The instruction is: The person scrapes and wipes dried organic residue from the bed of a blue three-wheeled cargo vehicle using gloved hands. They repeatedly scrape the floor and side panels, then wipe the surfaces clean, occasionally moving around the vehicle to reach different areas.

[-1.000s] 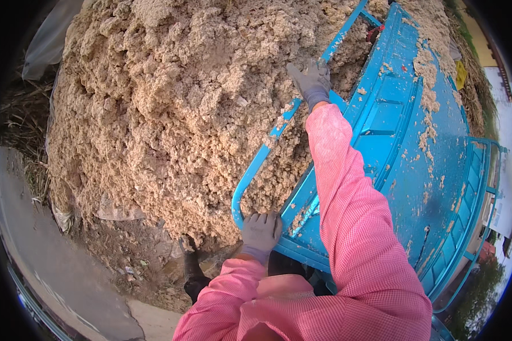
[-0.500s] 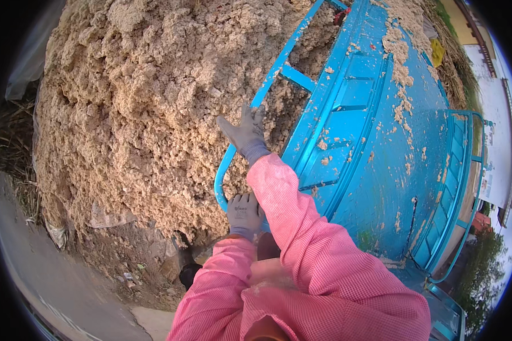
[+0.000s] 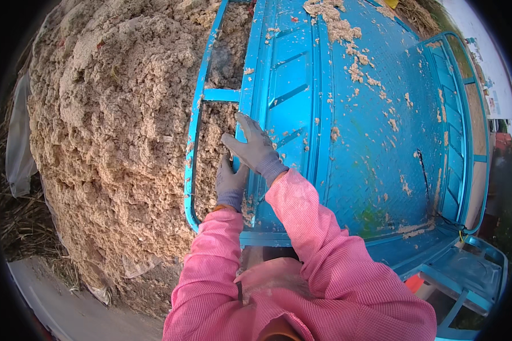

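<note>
Along the left edge of a blue metal cargo bed (image 3: 375, 165), a long ribbed blue metal side panel (image 3: 293, 74) is seen, bordered on its outer side by a bent blue tubular rail (image 3: 191, 153) joined to it by a flat blue crossbar (image 3: 221, 95). Near the bed's near left corner, the panel's outer edge is overlapped by the grey-gloved right hand (image 3: 256, 146), whose grip is spread, thumb and fingers apart. The grey-gloved left hand (image 3: 231, 182) is placed just beside it, between rail and panel; whether its grip is closed on the edge cannot be told. Pale crumbly clumps (image 3: 352, 62) are scattered on the bed, most thickly toward its far edge. The bed's right edge is bounded by a second ribbed blue panel (image 3: 449, 131). Beyond the rail, a large beige crumbly heap (image 3: 114, 113) is shown, flanked by a translucent plastic sheet (image 3: 20, 136).
</note>
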Available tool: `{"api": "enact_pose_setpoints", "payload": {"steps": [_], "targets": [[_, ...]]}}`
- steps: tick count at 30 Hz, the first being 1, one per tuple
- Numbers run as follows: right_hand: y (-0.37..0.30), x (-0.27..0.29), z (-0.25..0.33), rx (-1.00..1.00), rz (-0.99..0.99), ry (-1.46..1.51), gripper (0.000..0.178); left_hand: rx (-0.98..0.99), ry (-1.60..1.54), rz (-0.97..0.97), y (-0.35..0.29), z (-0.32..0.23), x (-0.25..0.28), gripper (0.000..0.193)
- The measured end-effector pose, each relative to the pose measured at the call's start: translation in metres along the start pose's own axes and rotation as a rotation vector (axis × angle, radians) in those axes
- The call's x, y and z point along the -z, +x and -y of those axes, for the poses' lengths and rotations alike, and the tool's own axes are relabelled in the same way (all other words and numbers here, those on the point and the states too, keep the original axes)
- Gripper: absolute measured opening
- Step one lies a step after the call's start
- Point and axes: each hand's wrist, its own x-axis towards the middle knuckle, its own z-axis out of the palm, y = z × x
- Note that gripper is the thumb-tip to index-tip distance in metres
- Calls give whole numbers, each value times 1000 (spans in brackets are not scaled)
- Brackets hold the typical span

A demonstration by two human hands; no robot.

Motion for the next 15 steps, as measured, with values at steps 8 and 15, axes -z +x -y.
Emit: {"api": "enact_pose_setpoints", "payload": {"steps": [8, 15], "targets": [[129, 63, -51, -2, -297, 45, 101, 227, 168, 49, 91, -71, -31, 88], [176, 41, -5, 160, 35, -67, 97, 114, 384, -94, 91, -58, -39, 79]]}}
